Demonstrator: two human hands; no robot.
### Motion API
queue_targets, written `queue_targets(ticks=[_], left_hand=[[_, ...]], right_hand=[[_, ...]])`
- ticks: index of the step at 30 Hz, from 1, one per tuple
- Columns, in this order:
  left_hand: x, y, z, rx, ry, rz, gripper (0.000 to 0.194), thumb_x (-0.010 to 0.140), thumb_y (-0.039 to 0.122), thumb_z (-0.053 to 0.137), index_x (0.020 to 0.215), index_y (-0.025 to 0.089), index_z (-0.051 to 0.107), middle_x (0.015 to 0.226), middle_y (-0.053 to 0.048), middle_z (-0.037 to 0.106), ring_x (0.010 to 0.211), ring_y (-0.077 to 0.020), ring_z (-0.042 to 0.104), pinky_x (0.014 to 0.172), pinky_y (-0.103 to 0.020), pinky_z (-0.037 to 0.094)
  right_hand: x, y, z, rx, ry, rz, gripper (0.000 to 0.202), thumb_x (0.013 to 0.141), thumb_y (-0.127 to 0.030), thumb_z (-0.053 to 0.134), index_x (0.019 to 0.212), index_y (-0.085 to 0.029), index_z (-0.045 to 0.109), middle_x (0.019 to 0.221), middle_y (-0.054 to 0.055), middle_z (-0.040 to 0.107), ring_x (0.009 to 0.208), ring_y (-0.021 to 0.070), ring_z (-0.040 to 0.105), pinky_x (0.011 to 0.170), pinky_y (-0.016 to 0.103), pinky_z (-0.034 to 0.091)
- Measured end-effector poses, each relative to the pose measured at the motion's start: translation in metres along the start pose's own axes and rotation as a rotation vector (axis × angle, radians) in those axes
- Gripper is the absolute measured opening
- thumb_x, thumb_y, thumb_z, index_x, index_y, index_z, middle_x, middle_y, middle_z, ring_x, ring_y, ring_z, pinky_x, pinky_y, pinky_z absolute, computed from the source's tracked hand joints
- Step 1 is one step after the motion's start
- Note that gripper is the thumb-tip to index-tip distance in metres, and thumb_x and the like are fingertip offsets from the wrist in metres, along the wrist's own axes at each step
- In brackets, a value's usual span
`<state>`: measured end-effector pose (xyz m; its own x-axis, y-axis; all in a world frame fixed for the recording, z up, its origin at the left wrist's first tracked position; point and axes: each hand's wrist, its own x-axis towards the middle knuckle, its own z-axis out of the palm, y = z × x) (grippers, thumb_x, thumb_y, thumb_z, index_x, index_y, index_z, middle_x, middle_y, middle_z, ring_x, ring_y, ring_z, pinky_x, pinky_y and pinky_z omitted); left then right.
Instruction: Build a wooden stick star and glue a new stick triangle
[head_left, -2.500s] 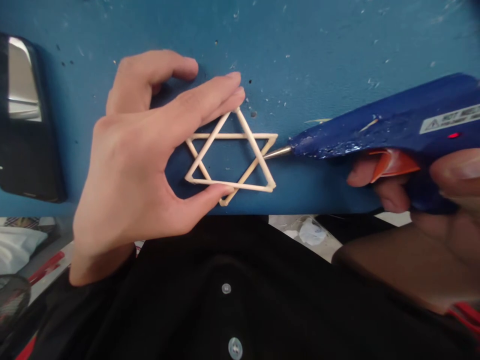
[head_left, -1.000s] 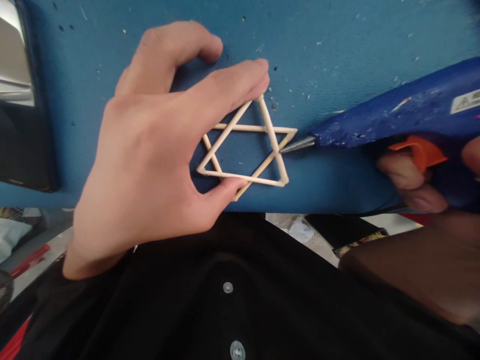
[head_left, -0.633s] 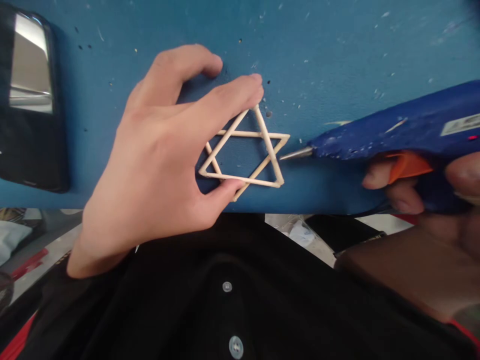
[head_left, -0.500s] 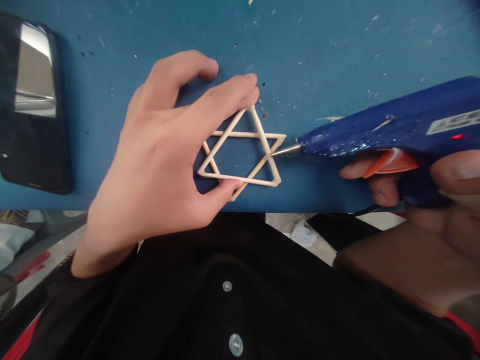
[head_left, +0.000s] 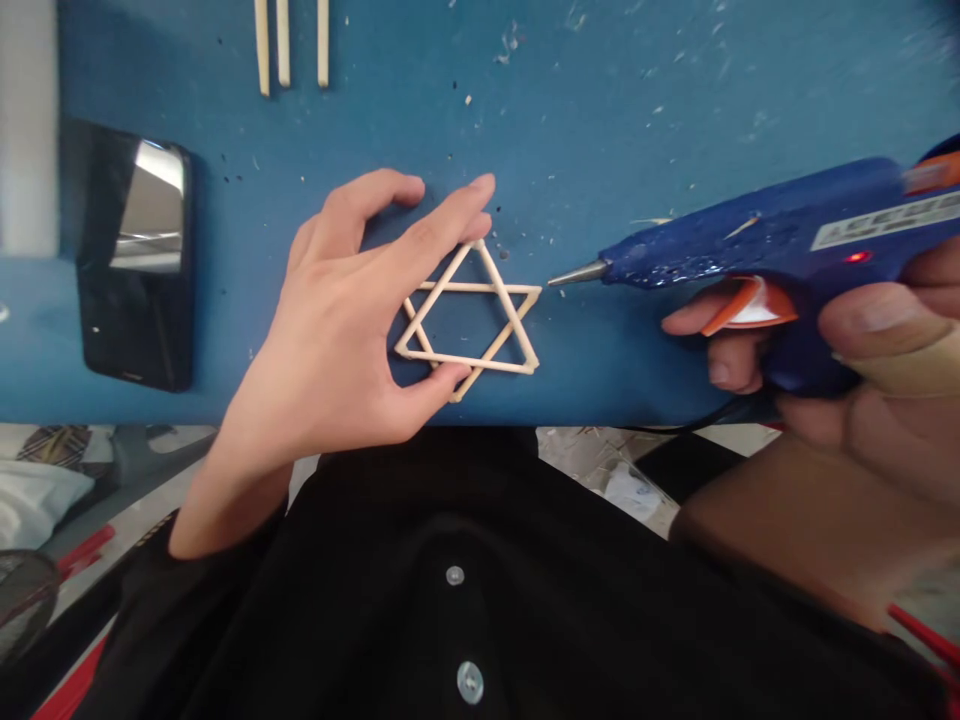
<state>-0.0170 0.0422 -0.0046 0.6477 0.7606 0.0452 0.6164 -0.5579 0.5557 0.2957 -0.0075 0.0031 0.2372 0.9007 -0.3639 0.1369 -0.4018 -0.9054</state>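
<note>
A six-pointed star of pale wooden sticks (head_left: 469, 360) lies flat on the blue table (head_left: 600, 130), made of two overlapping triangles. My left hand (head_left: 345, 310) grips its left side, with the thumb at the lower edge and a finger at the top corner. At the right, my right hand (head_left: 862, 350) is wrapped round the handle of a blue glue gun (head_left: 750, 230) with an orange trigger and a lit red light. The metal nozzle points left, just off the star's right tip.
A black phone (head_left: 139, 270) lies left of my left hand, beside a pale grey object (head_left: 26, 130) at the edge of view. Loose wooden sticks (head_left: 283, 45) lie at the top left. Small glue bits dot the table. A dark cable runs along the near edge.
The glue gun's nozzle has come off the stick crossing at the star's right side. The view has shifted, so the phone sits further right and loose sticks now show at the top.
</note>
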Motion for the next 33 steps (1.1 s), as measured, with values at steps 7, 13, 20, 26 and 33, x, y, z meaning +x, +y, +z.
queue_targets(ticks=[7,13,20,26,33], left_hand=[[-0.002,0.002,-0.004,-0.068,-0.027,-0.008,0.096,0.091,0.036,0.077,0.176,0.04,0.032,0.163,0.005,0.064,0.158,-0.0431,0.047,0.132,-0.07,0.043],[-0.006,0.0,-0.007,-0.102,-0.019,-0.006,0.091,0.092,0.035,0.075,0.175,0.044,0.037,0.168,0.008,0.059,0.162,-0.0419,0.046,0.134,-0.064,0.046],[-0.006,0.001,-0.012,-0.113,0.008,0.036,0.084,0.093,0.027,0.075,0.171,0.038,0.045,0.179,0.002,0.046,0.167,-0.033,0.045,0.14,-0.055,0.043],[-0.023,0.008,-0.011,-0.113,0.094,-0.038,0.094,0.093,0.038,0.076,0.177,0.038,0.031,0.178,0.003,0.048,0.165,-0.0384,0.046,0.141,-0.057,0.04],[-0.049,0.02,0.016,0.094,0.295,-0.167,0.098,0.094,0.045,0.077,0.178,0.033,0.028,0.146,-0.005,0.075,0.143,-0.0429,0.063,0.128,-0.069,0.048]], right_hand=[[0.003,0.008,0.003,0.037,-0.025,-0.112,0.044,0.066,-0.061,0.101,0.075,-0.021,0.084,0.08,0.013,0.077,0.049,0.0208,0.058,0.04,0.04,0.044],[0.003,0.011,-0.002,0.034,-0.045,-0.123,0.043,0.072,-0.061,0.098,0.079,-0.021,0.084,0.081,0.013,0.077,0.049,0.0205,0.057,0.039,0.04,0.041],[0.005,0.015,-0.004,0.068,-0.057,-0.145,0.041,0.071,-0.058,0.1,0.08,-0.021,0.085,0.086,0.012,0.079,0.05,0.0215,0.06,0.04,0.042,0.043],[0.004,0.01,-0.002,0.048,-0.041,-0.101,0.044,0.07,-0.062,0.1,0.078,-0.021,0.085,0.083,0.015,0.078,0.047,0.0206,0.058,0.044,0.041,0.048],[0.002,0.014,-0.004,0.031,-0.003,-0.067,0.044,0.072,-0.063,0.098,0.082,-0.022,0.086,0.091,0.016,0.081,0.055,0.0229,0.066,0.048,0.04,0.05]])
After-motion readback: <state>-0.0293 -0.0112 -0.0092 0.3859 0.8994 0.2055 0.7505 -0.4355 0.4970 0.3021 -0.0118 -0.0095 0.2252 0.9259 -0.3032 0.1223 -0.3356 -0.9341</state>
